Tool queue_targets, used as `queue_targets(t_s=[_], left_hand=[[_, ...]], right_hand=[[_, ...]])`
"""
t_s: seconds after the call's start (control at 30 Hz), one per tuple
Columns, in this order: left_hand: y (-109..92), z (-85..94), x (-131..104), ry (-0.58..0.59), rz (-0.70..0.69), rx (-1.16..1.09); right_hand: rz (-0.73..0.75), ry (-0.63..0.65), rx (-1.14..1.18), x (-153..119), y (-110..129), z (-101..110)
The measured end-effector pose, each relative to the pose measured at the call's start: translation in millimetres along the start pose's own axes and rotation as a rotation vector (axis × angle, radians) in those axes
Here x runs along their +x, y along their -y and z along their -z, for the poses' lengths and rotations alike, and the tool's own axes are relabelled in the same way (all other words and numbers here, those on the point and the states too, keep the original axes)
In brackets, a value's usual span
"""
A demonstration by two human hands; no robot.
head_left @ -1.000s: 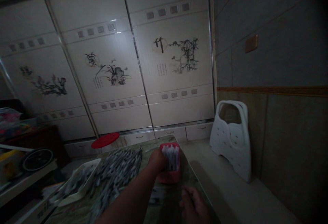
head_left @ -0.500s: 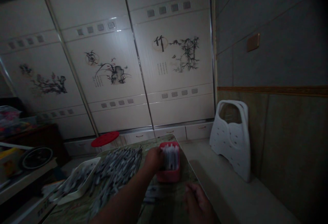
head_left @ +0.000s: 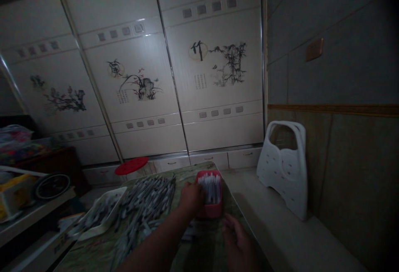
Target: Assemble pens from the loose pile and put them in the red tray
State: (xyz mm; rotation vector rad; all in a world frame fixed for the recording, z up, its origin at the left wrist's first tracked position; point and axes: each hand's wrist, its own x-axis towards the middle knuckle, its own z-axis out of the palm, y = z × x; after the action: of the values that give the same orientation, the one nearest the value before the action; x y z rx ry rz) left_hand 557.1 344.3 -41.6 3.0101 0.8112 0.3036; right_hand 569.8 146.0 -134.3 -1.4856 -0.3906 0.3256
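Pink box of pens: light, stiff contents; left hand at the near-left wall

The pink box (head_left: 213, 211) stands upright near the right edge of the table (head_left: 186, 174), packed with slim white-topped sticks that look like pens (head_left: 211, 185). You should find each pen light, stiff and smooth, apt to roll or slip rather than break. The box looks like plastic, its walls probably slightly springy; loaded, it is likely the heavier item. Sound holds: one pen at mid-barrel, or the box by two opposite walls, low down.

Your left hand (head_left: 191, 197) is at the left side of the box, fingers bent towards the rim; their tips are hidden, so whether they grip a pen or the wall cannot be told. Your right hand (head_left: 239, 239) is just nearer you than the box, partly curled; whether it holds anything cannot be told. The grey pile of pens (head_left: 149, 199) lies left of your left hand, with the white tray (head_left: 114, 213) beyond it.

Compared with half a second ago, your right fingers appear less tightly curled and closer to the box. The box, pile and tray show no evident change of place.
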Motion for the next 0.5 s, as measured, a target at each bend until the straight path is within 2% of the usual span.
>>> queue_targets(t_s=[0.17, 0.37, 0.5], left_hand=[[4.9, 5.9, -12.5, -0.04, 0.023, -0.071], [21.7, 20.2, -39.2, -0.038, -0.08, -0.171], [27.9, 21.8, -45.5, -0.04, -0.107, -0.192]], right_hand=[[0.002, 0.006, -0.006, -1.1, -0.8, 0.4], [-0.006, 0.018, 0.001, 2.6, -5.4, 1.1], [0.023, -0.024, -0.013, 2.9, -11.5, -4.2]])
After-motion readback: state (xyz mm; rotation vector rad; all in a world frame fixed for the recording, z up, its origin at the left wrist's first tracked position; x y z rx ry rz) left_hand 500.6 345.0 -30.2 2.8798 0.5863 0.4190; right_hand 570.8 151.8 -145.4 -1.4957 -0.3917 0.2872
